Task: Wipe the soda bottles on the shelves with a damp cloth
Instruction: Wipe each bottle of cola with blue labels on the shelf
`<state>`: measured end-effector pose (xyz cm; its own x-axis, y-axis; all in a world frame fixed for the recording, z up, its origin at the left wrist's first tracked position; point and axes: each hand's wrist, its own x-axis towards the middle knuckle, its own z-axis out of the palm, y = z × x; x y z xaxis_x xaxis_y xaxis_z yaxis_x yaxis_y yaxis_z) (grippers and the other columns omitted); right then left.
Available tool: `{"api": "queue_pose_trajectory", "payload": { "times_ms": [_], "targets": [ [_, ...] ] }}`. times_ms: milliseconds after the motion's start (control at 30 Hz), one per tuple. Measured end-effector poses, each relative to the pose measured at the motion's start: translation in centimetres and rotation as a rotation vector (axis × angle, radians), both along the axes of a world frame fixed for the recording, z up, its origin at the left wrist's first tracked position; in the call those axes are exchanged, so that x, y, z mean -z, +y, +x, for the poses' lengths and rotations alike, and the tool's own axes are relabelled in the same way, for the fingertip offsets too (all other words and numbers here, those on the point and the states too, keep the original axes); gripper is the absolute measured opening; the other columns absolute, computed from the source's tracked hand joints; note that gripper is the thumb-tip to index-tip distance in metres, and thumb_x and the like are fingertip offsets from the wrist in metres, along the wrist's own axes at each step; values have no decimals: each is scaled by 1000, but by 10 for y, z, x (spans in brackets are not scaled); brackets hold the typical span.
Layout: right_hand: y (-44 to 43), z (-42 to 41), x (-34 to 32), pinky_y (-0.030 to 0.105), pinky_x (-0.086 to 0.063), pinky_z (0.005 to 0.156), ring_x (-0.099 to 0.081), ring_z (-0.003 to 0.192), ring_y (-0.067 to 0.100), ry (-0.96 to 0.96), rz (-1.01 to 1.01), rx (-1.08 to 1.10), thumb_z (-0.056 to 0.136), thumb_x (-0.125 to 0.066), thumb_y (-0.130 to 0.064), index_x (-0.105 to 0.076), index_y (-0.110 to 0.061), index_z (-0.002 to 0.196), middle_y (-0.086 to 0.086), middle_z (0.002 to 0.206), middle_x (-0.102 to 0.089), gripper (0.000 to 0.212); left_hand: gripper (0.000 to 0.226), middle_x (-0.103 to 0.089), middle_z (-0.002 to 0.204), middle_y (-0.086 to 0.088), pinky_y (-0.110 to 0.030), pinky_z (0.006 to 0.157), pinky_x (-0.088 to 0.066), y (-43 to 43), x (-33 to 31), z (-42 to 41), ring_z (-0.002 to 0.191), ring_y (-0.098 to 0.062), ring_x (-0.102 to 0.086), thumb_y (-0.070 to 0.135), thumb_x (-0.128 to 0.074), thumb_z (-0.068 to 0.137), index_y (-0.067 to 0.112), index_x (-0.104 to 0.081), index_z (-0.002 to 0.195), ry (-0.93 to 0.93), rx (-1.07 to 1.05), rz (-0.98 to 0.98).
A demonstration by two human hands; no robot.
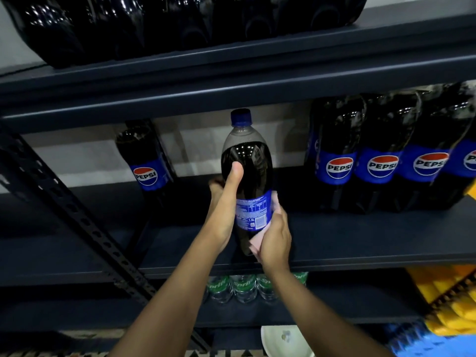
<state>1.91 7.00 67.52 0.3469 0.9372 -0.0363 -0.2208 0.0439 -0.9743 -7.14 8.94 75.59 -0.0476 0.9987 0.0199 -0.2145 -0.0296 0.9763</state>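
Observation:
A large Pepsi bottle (pixel 248 173) with a blue cap stands upright at the front of the middle shelf (pixel 360 240). My left hand (pixel 226 202) grips its left side, thumb pressed on the dark upper body. My right hand (pixel 274 235) holds a pink cloth (pixel 257 240) against the lower right side of the bottle, over its blue label. Another single Pepsi bottle (pixel 148 166) stands further back on the left.
A shrink-wrapped pack of Pepsi bottles (pixel 386 155) fills the right of the middle shelf. More dark bottles (pixel 154 24) sit on the shelf above. Sprite bottles (pixel 244 287) and yellow packages (pixel 453 300) are below. A perforated metal brace (pixel 77 210) crosses the left. A white bowl (pixel 283 341) lies at the bottom.

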Motion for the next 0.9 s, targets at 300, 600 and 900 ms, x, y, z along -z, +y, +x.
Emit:
{"api": "queue_pose_trajectory", "payload": {
  "times_ms": [300, 600, 900],
  "targets": [
    [15, 20, -134, 23, -49, 101, -62, 118, 1, -159, 260, -100, 110, -33, -36, -65, -38, 132, -11, 125, -70, 38, 65, -73, 135, 2, -42, 120, -41, -13, -28, -7, 129, -12, -65, 72, -42, 92, 28, -68, 133, 59, 87, 32],
    [28, 7, -130, 15, -44, 100, -57, 117, -10, -392, 539, -27, 102, -43, -41, -61, -26, 138, -15, 134, -61, 43, 72, -76, 128, -4, -45, 113, -51, -24, -38, 2, 124, -17, -70, 77, -44, 91, 25, -70, 134, 154, 142, 60],
    [-2, -7, -13, 40, -44, 114, -51, 133, -3, -138, 125, 42, 105, -24, -53, -45, -54, 145, -27, 147, -52, 45, 91, -73, 132, -7, -46, 111, -50, -18, -27, 4, 124, -23, -70, 85, -60, 78, 18, -65, 139, 46, 51, 49]
  ]
}}
